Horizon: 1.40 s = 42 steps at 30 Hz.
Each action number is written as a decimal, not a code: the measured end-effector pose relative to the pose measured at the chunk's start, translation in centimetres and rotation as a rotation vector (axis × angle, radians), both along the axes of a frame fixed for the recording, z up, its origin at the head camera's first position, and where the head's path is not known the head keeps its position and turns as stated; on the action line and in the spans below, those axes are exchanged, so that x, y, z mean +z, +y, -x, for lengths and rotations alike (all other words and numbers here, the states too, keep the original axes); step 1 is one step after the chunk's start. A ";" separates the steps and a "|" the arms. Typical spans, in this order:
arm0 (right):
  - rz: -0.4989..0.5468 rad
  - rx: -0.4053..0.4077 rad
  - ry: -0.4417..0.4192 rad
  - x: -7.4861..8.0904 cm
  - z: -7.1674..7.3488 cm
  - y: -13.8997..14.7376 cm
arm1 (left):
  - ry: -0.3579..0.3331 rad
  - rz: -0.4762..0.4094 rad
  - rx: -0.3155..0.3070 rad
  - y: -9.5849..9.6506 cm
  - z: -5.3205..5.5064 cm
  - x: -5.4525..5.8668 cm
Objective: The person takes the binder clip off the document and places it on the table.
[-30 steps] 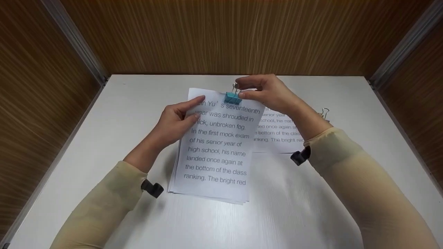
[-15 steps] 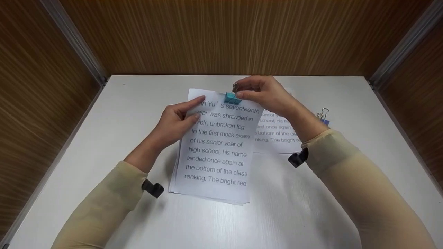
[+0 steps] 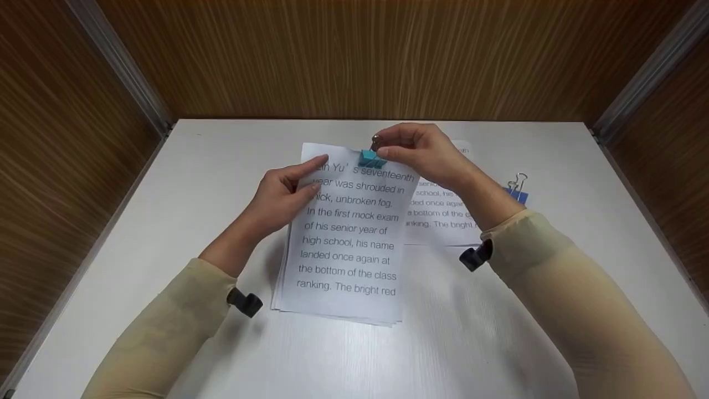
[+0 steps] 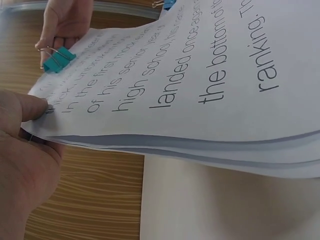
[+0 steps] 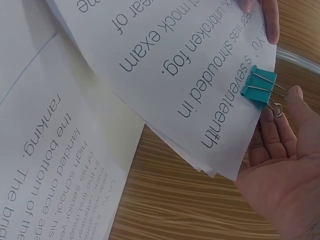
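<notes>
A stack of printed sheets [image 3: 349, 244] is held up in front of the person, slightly tilted. My left hand [image 3: 279, 199] pinches its upper left edge, thumb on the front and fingers partly hidden behind. A teal binder clip [image 3: 371, 159] sits on the stack's top edge, its wire handles pointing away from the paper. My right hand [image 3: 432, 152] is at that clip, thumb at one wire handle [image 5: 277, 85] and fingers curled behind by the other. The right wrist view shows those fingers [image 5: 272, 135] partly behind the sheets.
On the white table [image 3: 166, 221], a second printed sheet [image 3: 443, 235] lies behind the stack, to the right. A blue binder clip [image 3: 519, 195] is beside it, partly covered by the right forearm. Wood-grain panels [image 3: 354, 61] enclose the table's back and sides.
My right hand has shifted slightly down and left at the teal clip, and the clip's handles show less between the fingers. More of the blue clip shows. The left hand stays put.
</notes>
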State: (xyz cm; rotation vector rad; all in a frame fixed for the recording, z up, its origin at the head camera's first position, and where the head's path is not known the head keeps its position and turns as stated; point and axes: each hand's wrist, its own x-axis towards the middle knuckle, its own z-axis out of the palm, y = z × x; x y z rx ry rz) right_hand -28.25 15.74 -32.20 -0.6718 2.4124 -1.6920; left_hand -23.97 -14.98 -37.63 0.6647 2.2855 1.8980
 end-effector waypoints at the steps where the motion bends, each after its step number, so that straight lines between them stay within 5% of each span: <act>1: 0.006 -0.013 0.007 0.0 0.0 -0.1 | -0.002 -0.001 0.001 0.0 0.1 -0.1; 13: 0.126 -0.196 0.101 -0.1 -0.7 2.2 | -0.027 0.024 0.060 -0.7 1.1 -1.2; 25: -0.018 -0.307 0.043 -2.0 -2.1 9.3 | -0.122 0.093 0.166 -2.9 3.2 -3.5; 42: -0.230 -0.416 -0.100 -7.2 -5.1 18.7 | -0.204 0.200 0.220 -3.3 4.6 -5.6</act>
